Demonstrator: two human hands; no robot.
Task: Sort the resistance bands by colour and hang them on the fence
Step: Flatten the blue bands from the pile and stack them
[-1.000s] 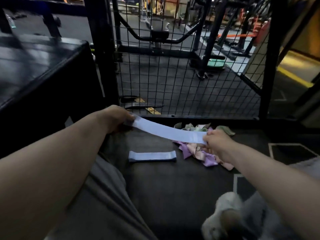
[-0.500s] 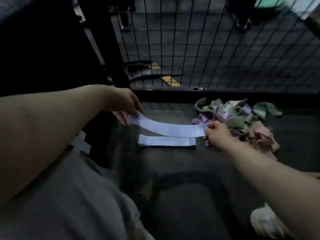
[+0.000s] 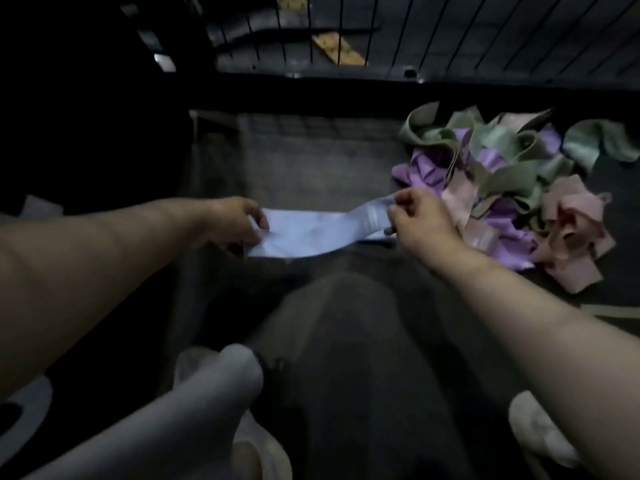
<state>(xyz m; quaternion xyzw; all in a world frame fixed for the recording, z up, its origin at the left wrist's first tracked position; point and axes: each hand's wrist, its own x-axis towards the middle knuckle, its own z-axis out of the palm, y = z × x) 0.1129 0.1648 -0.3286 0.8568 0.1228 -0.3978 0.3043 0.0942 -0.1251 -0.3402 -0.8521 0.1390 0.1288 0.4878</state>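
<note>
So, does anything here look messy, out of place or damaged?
Yes: the heap of bands, green, purple and pink mixed, lies tangled on the floor beside the right hand, near the fence. The blue band, gripped at its ends by the left hand and the right hand, shows no damage.

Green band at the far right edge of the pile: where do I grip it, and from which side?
Pinch the green band at its outer fold, coming from the right and above. That part arches clear of the pile onto bare floor, with nothing over it. Its inner end runs into the pile, so draw it outward, probably to the right.
</note>
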